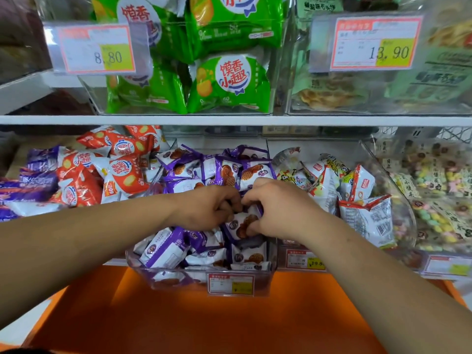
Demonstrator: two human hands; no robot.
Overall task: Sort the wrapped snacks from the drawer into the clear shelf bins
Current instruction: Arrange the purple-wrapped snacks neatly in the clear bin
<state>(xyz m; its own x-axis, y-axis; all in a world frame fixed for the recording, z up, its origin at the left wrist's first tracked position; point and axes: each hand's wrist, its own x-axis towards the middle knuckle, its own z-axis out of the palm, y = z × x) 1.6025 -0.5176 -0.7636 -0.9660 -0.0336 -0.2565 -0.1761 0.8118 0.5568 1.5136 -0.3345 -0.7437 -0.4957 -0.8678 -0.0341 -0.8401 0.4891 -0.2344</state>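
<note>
Purple snack pack (242,223) | between our hands, atop the pile in the clear bin (143,270) | left hand (207,208) and right hand (277,208) both curled, pinching it | we should tuck it flat, release together.

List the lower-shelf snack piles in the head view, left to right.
Purple wrappers → orange-red packets → purple waffle packets, where the left hand and right hand reach in → white red-trimmed packets → pastel candy bags.
</note>
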